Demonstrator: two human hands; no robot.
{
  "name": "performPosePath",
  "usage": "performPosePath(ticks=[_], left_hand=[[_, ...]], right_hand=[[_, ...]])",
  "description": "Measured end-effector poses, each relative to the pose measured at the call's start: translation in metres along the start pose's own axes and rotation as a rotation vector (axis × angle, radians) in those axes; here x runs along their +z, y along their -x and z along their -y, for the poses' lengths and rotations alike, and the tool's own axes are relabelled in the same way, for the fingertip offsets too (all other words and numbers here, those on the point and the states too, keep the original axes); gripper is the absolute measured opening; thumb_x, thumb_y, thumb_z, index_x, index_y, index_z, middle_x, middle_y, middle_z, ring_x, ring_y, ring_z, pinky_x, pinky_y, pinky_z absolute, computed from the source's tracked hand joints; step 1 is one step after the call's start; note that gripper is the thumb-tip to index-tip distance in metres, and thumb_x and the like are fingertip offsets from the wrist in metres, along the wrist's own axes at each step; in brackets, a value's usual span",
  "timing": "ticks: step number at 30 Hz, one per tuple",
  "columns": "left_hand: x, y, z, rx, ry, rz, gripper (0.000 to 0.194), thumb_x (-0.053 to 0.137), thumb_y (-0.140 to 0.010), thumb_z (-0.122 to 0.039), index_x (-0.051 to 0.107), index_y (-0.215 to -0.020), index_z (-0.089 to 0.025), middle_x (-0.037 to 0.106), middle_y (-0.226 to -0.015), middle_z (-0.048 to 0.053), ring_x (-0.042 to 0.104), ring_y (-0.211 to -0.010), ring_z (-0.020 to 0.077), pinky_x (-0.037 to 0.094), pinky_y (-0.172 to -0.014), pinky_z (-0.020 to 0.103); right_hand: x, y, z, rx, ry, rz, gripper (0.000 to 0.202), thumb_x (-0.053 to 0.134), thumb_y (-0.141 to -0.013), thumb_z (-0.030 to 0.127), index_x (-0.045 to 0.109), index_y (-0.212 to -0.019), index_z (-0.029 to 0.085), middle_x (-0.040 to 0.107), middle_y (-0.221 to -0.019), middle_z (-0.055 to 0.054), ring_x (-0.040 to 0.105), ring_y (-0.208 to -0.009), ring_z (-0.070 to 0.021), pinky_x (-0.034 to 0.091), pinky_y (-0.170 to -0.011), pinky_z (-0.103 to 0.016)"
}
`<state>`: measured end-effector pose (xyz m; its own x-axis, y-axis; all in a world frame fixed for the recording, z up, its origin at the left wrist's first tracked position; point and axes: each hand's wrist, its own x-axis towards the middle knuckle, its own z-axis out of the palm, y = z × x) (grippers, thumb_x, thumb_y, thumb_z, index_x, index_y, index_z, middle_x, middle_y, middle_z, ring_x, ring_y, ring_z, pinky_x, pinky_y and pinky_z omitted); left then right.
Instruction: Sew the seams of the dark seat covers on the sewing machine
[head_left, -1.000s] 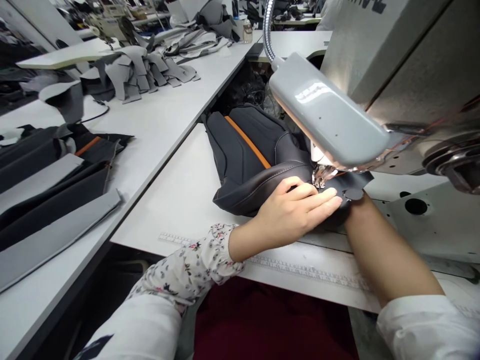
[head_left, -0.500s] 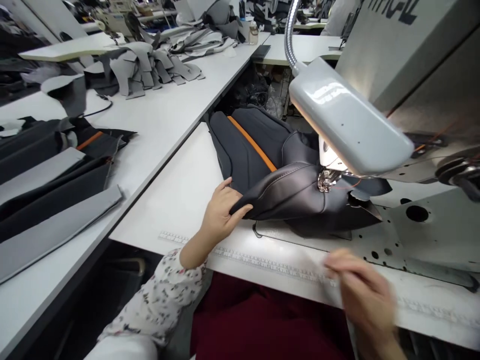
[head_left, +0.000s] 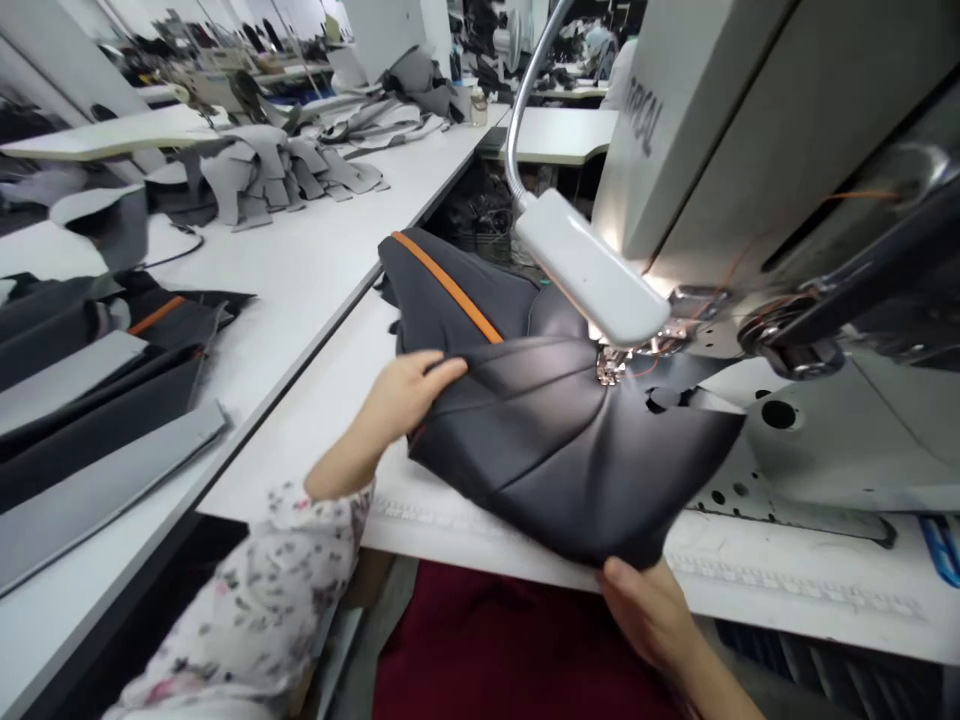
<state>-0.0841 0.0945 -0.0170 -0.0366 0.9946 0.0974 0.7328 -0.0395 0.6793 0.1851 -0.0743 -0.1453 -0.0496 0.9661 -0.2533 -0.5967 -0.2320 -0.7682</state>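
Observation:
A dark grey seat cover (head_left: 517, 440) with an orange stripe (head_left: 450, 285) lies bunched across the sewing table, part of it beneath the presser foot (head_left: 609, 366) of a large sewing machine (head_left: 697, 140). My left hand (head_left: 405, 395) grips the cover's folded left side, thumb on top and fingers partly hidden. At the front edge, my right hand (head_left: 649, 605) pinches the cover's near corner between the thumb above and fingers beneath. Between both hands the leather-like panel is spread, with creases running toward the presser foot.
A lamp (head_left: 592, 265) on a bendy neck hangs over the needle area. A printed ruler scale (head_left: 787, 580) runs along the table's front edge. On the left table (head_left: 277, 290) lie dark and grey cut pieces (head_left: 82, 400). Blue-handled scissors (head_left: 941, 550) rest at far right.
My right hand has come up to the cover and taken hold of its near corner. The near panel now spreads toward me. My left hand has shifted up and left; the view has also turned.

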Motion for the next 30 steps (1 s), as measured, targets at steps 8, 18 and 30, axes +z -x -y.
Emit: performPosePath(ticks=[8,18,30], left_hand=[[0.021,0.061,-0.053,1.009,-0.453,-0.215,0.051,0.043,-0.111,-0.043,0.055,-0.148,-0.011,0.061,-0.150,0.014,0.049,-0.149,0.0272,0.035,-0.126,0.043],[0.046,0.054,-0.068,1.220,-0.652,0.196,0.066,0.037,-0.111,-0.055,0.060,-0.143,-0.002,0.058,-0.154,0.014,0.054,-0.145,0.0281,0.030,-0.127,0.048],[0.035,0.053,-0.079,1.215,-0.688,0.204,0.073,0.037,-0.109,-0.062,0.067,-0.136,-0.002,0.059,-0.153,0.016,0.055,-0.140,0.0318,0.029,-0.127,0.052]], right_hand=[[-0.009,0.009,0.007,0.044,0.087,0.058,0.048,0.087,-0.077,0.045,0.076,-0.120,0.028,0.076,-0.128,-0.011,0.069,-0.124,-0.0334,0.045,-0.117,-0.059],[-0.011,0.018,0.015,0.049,0.059,0.085,0.032,0.084,-0.082,0.043,0.080,-0.111,0.029,0.081,-0.108,-0.009,0.078,-0.096,-0.0309,0.059,-0.101,-0.055],[-0.016,0.003,0.024,0.030,-0.026,-0.199,0.079,0.090,-0.070,0.046,0.063,-0.142,0.032,0.076,-0.128,-0.011,0.069,-0.123,-0.0349,0.047,-0.116,-0.060]])
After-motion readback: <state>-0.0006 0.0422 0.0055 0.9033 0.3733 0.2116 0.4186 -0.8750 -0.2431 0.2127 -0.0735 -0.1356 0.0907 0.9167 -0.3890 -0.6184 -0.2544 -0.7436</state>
